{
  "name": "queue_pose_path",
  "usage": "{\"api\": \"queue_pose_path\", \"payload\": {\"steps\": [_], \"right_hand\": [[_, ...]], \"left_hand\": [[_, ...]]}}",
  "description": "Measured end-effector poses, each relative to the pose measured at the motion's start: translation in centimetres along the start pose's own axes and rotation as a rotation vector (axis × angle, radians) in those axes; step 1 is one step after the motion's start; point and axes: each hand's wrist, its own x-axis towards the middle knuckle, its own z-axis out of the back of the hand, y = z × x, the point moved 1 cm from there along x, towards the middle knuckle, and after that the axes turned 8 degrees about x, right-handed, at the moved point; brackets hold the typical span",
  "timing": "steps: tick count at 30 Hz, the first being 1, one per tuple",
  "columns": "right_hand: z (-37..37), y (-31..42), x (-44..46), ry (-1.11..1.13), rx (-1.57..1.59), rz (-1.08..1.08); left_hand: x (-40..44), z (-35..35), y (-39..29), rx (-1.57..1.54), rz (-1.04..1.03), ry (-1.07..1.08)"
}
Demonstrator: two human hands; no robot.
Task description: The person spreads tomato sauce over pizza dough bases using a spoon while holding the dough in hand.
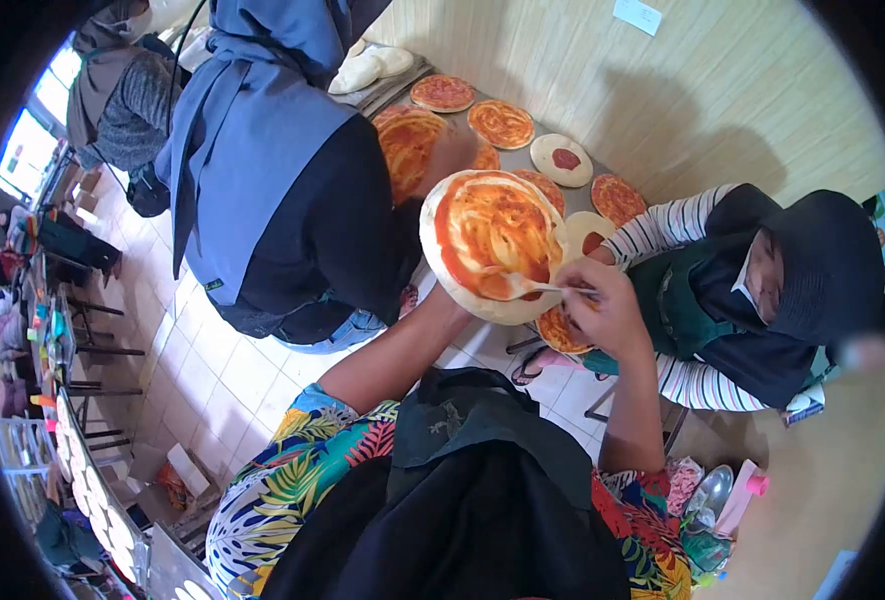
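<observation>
A round dough base (498, 235) with red sauce spread over most of its top is held up in front of me. My left hand is under it, its fingers hidden by the dough; only the wrist and forearm show. In my right hand (603, 305) is a spoon (548, 288), pinched by the handle, its bowl resting on the sauce near the lower right edge. Behind the dough, more sauced bases (501, 124) lie on a table. One pale base (562, 160) there has only a small patch of sauce in its middle.
A co-worker in a blue-grey head covering (263, 140) stands close at the left. Another in a dark cap (828, 270) is at the right, by the table. A long table with pale rounds (93, 490) runs along the far left. Stools (93, 350) stand near it.
</observation>
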Motion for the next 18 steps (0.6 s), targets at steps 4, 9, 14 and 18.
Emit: {"api": "queue_pose_path", "payload": {"steps": [4,9,14,18], "right_hand": [[0.0,0.1,-0.8,-0.321,-0.216,-0.112],[-1.1,2.6,-3.5,-0.314,-0.135,-0.178],[0.7,0.1,-3.9,-0.476,-0.331,-0.184],[-0.1,0.5,-3.7,-0.386,-0.149,-0.211]], "left_hand": [[1.4,0.2,0.5,-0.018,0.007,-0.021],[2.9,1.3,1.6,0.014,0.008,-0.004],[3.0,1.1,2.3,0.015,0.071,-0.118],[3.1,0.5,2.4,-0.103,0.178,-0.016]]}}
